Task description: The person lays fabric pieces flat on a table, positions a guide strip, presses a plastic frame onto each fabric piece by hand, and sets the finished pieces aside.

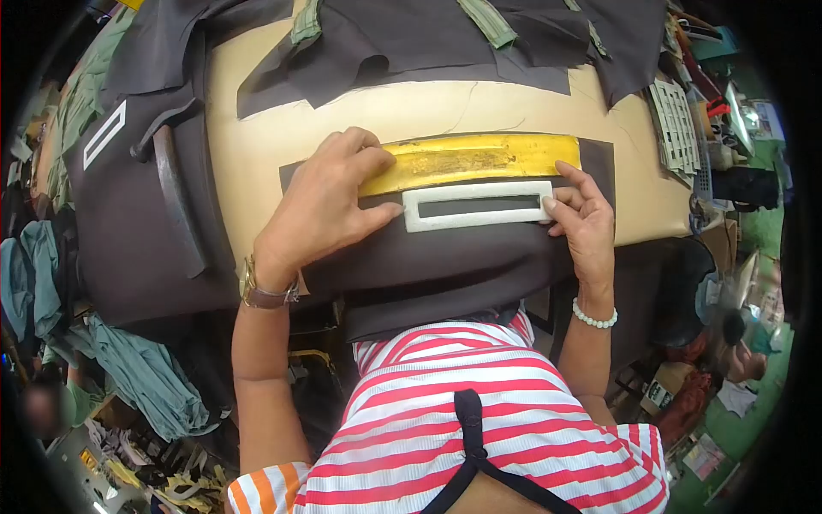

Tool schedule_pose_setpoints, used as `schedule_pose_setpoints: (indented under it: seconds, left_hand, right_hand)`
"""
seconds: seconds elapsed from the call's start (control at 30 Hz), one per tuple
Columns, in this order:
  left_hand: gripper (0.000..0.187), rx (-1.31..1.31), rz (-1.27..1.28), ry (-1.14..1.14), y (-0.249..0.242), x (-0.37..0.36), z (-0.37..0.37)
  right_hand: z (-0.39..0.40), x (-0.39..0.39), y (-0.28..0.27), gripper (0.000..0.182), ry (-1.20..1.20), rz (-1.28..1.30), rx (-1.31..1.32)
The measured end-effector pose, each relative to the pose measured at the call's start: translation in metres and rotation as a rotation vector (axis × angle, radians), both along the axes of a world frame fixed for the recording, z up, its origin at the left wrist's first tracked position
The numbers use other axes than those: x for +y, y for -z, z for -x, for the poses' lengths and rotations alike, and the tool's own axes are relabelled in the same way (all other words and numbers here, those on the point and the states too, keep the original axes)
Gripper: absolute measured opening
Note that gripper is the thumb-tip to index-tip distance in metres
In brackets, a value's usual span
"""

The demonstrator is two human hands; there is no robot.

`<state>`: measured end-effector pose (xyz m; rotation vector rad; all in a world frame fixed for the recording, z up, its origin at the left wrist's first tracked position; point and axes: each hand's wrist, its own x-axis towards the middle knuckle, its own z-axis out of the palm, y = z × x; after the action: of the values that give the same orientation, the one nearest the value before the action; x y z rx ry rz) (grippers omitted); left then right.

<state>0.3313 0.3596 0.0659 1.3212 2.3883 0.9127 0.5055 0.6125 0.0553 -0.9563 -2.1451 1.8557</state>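
A worn yellow strip [471, 158] lies crosswise on dark brown fabric [445, 265]. Just below it is a white rectangular frame [475, 220] with a long slot, through which dark fabric shows. My left hand [330, 201] has its fingers bent over the strip's left end, while its thumb reaches the frame's left edge. At the other end, my right hand [584, 214] pinches the frame's right side between thumb and fingers. Its index finger extends to the strip's right end. The fingertips beneath the frame's right side are partly hidden.
A curved dark metal bar [178, 201] rests on fabric at the left, near a white outlined rectangle [104, 134]. Dark cut pieces with green strips [486, 21] lie across the far side of the tan tabletop [342, 103]. Slotted pale cards [672, 128] hang at the right edge.
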Motion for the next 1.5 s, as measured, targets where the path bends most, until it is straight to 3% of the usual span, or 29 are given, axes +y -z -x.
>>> schedule_pose_setpoints:
  seconds: [0.17,0.47,0.7,1.03,1.23,1.33,1.43,1.5]
  left_hand:
    - [0.047,0.012,0.015,-0.034,0.002,0.001,-0.005]
    - [0.047,0.025,0.022,-0.02,0.0,0.001,-0.005]
    - [0.047,0.029,0.051,-0.056,-0.001,0.004,-0.011]
    - [0.045,-0.007,0.024,-0.064,0.0,0.005,-0.011]
    - [0.046,-0.014,0.01,-0.079,0.002,0.004,-0.013]
    - [0.045,0.003,0.008,-0.075,0.002,0.005,-0.013]
    - [0.038,0.157,0.001,-0.024,0.0,0.003,-0.024]
    - [0.032,0.288,-0.007,0.059,0.002,0.002,-0.036]
  right_hand:
    - [0.004,-0.003,-0.001,0.05,0.022,-0.034,-0.039]
    - [0.008,-0.008,-0.007,0.051,0.051,-0.06,-0.072]
    - [-0.003,-0.012,0.002,0.048,0.099,-0.346,0.013]
    - [0.001,-0.012,-0.003,0.053,0.109,-0.338,-0.091]
    - [0.003,-0.012,0.0,0.048,0.13,-0.363,-0.039]
    - [0.002,-0.016,0.001,0.035,0.129,-0.377,-0.027]
    - [-0.003,-0.021,0.009,0.02,-0.18,-1.186,0.05]
    - [-0.004,-0.027,0.002,0.012,-0.205,-1.178,-0.025]
